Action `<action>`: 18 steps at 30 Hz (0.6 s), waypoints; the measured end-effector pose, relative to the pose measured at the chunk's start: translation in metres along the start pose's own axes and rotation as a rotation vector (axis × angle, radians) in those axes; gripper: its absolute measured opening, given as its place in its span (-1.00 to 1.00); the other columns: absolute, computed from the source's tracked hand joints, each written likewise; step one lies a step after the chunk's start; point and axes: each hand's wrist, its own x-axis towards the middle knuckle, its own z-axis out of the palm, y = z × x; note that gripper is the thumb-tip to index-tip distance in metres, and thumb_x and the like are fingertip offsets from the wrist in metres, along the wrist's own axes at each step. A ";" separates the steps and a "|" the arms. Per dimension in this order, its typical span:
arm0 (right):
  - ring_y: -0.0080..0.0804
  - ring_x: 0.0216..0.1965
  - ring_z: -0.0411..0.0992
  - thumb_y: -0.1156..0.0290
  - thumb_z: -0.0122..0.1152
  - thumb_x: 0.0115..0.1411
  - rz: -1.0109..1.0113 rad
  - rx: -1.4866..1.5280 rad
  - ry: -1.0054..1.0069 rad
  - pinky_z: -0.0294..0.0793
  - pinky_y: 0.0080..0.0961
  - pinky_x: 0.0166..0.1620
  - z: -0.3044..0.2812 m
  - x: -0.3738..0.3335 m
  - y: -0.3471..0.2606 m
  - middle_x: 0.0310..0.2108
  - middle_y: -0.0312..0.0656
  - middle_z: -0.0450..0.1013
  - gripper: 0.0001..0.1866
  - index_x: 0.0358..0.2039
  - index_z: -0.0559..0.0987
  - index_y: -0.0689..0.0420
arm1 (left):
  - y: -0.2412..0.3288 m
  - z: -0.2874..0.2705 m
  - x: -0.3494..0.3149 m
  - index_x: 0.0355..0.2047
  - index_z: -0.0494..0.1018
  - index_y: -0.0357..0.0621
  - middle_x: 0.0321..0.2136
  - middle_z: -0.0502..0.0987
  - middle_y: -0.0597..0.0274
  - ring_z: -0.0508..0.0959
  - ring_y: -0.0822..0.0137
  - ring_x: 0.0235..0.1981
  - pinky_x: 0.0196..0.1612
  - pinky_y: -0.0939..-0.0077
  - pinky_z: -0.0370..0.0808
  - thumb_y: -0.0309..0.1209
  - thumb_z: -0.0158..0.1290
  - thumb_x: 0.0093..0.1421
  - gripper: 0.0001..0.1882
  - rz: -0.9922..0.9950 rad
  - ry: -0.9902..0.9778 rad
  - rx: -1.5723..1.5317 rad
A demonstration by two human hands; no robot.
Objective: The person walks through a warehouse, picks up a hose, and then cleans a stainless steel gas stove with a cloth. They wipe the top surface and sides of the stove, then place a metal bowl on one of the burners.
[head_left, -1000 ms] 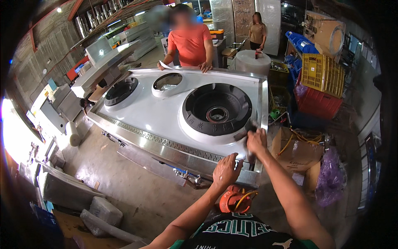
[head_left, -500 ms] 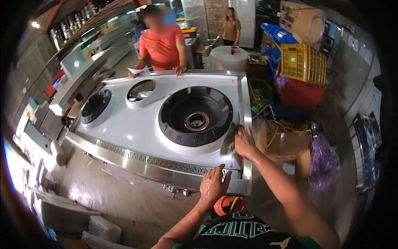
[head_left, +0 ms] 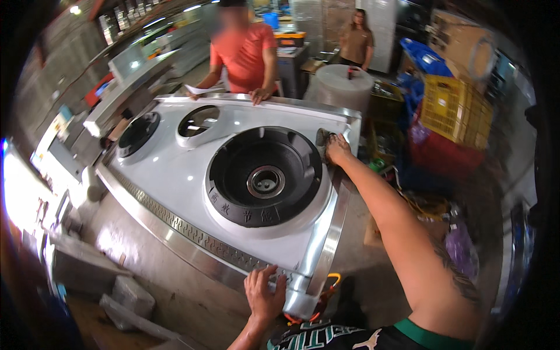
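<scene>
A large steel wok stove (head_left: 181,198) lies in front of me, with a wide black burner ring (head_left: 221,198) on its right part. My right hand (head_left: 338,149) is closed on a dark grey rag (head_left: 322,139) and presses it to the stove top, between the burner ring and the right rim. Fingers partly spread, my left hand (head_left: 265,294) rests at the near front edge by the perforated drain strip (head_left: 204,236). It holds nothing that I can see. Farther left are a round opening (head_left: 198,122) and a smaller black burner ring (head_left: 139,133).
Across the stove stands a person in a coral shirt (head_left: 244,55), one hand on the far rim and a paper (head_left: 201,90) near the other. Another person (head_left: 357,44) stands behind a wrapped round drum (head_left: 344,87). Yellow crates (head_left: 455,108) and a cardboard box (head_left: 373,230) are at the right.
My right hand has moved the rag away from me along the stove's right side, to beyond the burner ring. My left hand stays by the front edge. The view has shifted.
</scene>
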 end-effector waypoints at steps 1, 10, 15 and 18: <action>-0.04 0.47 0.06 0.32 0.01 0.30 0.039 0.046 0.021 -0.15 -0.06 0.48 0.003 0.032 0.000 0.45 0.06 0.12 -0.39 0.35 0.35 0.22 | 0.006 0.008 -0.006 -0.18 0.54 -0.12 -0.34 0.57 0.16 0.56 0.08 -0.24 -0.09 0.19 0.44 -0.46 0.27 0.08 -0.73 -0.007 0.036 0.075; -0.10 0.14 0.46 0.35 -0.01 0.28 -0.357 0.284 0.348 0.39 -0.20 0.23 -0.024 0.146 -0.004 0.03 0.03 0.53 -0.62 0.01 0.60 0.22 | 0.028 0.030 -0.005 -0.13 0.52 -0.15 -0.39 0.53 0.15 0.55 0.10 -0.33 -0.19 0.17 0.49 -0.41 0.31 -0.03 -0.59 -0.255 0.041 0.337; -0.18 0.53 -0.10 -0.05 -0.24 0.45 -0.349 0.438 0.110 -0.08 -0.10 0.48 0.001 0.145 0.008 0.55 -0.19 -0.15 -0.28 0.50 0.00 0.01 | 0.038 0.032 0.005 -0.13 0.53 -0.13 -0.39 0.53 0.16 0.54 0.08 -0.29 -0.13 0.17 0.43 -0.30 0.31 0.00 -0.59 -0.214 -0.054 0.444; -0.22 0.52 -0.06 -0.11 -0.25 0.43 -0.212 0.458 0.107 -0.10 -0.07 0.47 0.007 0.140 0.032 0.54 -0.23 -0.08 -0.25 0.50 0.04 0.00 | 0.041 0.035 0.007 -0.15 0.53 -0.14 -0.41 0.51 0.16 0.52 0.09 -0.31 -0.15 0.17 0.41 -0.30 0.30 0.01 -0.61 -0.228 -0.084 0.482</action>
